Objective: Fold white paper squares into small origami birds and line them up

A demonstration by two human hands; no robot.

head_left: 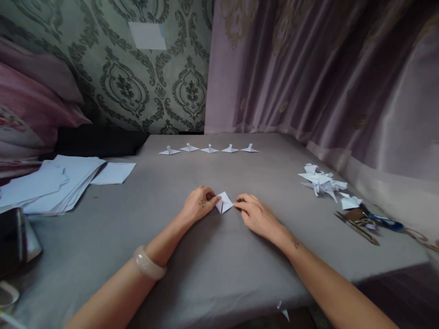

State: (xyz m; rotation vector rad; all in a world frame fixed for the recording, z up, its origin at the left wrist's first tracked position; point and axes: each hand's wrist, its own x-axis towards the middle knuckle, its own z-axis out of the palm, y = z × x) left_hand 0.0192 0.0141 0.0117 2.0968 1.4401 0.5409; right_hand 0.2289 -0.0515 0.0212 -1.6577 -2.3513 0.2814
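Note:
A small white folded paper (225, 201), diamond-shaped with a dark slit down its lower middle, lies on the grey cloth in front of me. My left hand (201, 203) pinches its left corner, the thumb on top and the other fingers curled. At the right corner, the fingertips of my right hand (256, 213) close on the paper's edge; its thumb is partly hidden. Along the far side stands a row of several folded paper birds, one of them a paper bird (209, 149) near the middle.
A stack of white sheets (73, 178) lies at left, near a dark phone-like object (13, 240). More folded paper pieces (320, 180) are heaped at right, beside tweezers (356, 227) and blue-handled scissors (387, 222). Curtains (260, 82) hang behind the table's right side.

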